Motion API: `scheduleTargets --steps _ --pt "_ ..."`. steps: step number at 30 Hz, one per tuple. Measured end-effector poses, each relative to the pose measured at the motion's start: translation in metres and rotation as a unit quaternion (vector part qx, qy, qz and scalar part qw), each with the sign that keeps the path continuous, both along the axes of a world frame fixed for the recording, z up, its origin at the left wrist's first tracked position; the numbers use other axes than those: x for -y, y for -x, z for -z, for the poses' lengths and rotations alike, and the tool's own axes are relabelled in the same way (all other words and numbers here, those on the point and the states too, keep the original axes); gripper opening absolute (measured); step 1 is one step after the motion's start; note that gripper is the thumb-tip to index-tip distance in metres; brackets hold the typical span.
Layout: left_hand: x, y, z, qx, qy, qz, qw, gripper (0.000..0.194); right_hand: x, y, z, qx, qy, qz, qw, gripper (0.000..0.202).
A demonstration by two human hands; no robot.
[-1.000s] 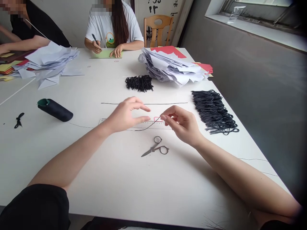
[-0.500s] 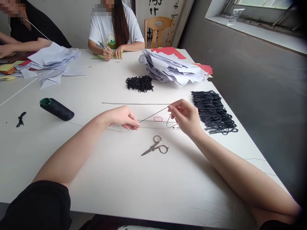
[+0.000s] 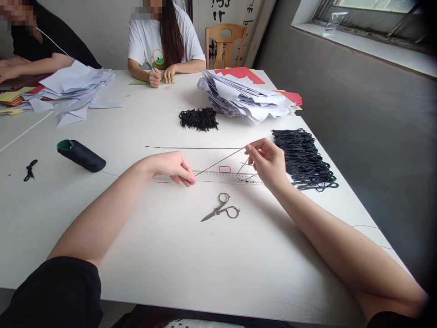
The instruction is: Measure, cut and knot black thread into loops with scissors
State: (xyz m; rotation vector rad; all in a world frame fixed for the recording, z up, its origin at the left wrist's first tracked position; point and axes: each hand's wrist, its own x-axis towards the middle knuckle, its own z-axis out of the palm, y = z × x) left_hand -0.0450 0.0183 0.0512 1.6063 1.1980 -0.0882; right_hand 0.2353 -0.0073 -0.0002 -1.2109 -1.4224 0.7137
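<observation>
The black thread [image 3: 220, 161] stretched straight between the left hand [image 3: 175, 167] and the right hand [image 3: 268, 161], which were apart, fingertips pinching it. Metal scissors [image 3: 217, 212] lay near the ruler [image 3: 221, 178].

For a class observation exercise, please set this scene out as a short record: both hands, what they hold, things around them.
Left hand: pinches a black thread
Right hand: pinches the same black thread
Black thread: straight slant between the hands
Ruler: flat on the white table
Scissors: on the table, handles spread apart
Spool: dark, lying on its side
Large black bundle: right of the right hand
</observation>
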Motion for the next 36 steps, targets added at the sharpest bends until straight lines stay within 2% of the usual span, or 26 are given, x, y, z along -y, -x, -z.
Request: scheduleTargets --steps 5,7,10,13,15,19,25,31,36 --pt "0.002 0.006 -0.01 -0.068 -0.058 0.147 0.985 0.024 -0.002 0.0 0.0 -0.021 -0.01 0.018 1.0 0.031" --pt "0.006 0.005 -0.016 -0.081 -0.106 0.164 0.977 0.035 0.0 0.001 -0.002 -0.016 -0.015 0.012 1.0 0.031" --pt "0.015 -0.007 -0.019 -0.07 -0.242 0.088 0.964 0.05 0.009 0.008 -0.007 0.022 -0.026 -0.019 0.999 0.028" --pt "0.026 -0.026 -0.012 0.029 -0.356 -0.01 0.934 0.041 0.023 0.019 -0.012 0.071 -0.054 -0.073 0.993 0.024" --pt "0.032 -0.038 -0.005 0.113 -0.372 -0.04 0.92 0.034 0.033 0.026 -0.014 0.094 -0.066 -0.108 0.988 0.021" --pt "0.042 -0.053 0.008 0.187 -0.353 -0.056 0.915 0.024 0.043 0.034 -0.013 0.099 -0.056 -0.136 0.984 0.02" --pt "0.04 -0.053 0.013 0.184 -0.248 -0.093 0.947 0.023 0.04 0.033 -0.014 0.049 -0.012 -0.115 0.992 0.024" --pt "0.025 -0.037 0.008 0.116 -0.078 -0.122 0.983 0.025 0.019 0.019 -0.006 -0.007 0.017 -0.037 0.999 0.034" --pt "0.015 -0.025 0.01 0.097 0.011 -0.106 0.99 0.027 -0.002 0.002 0.011 -0.021 0.027 0.02 0.999 0.033"
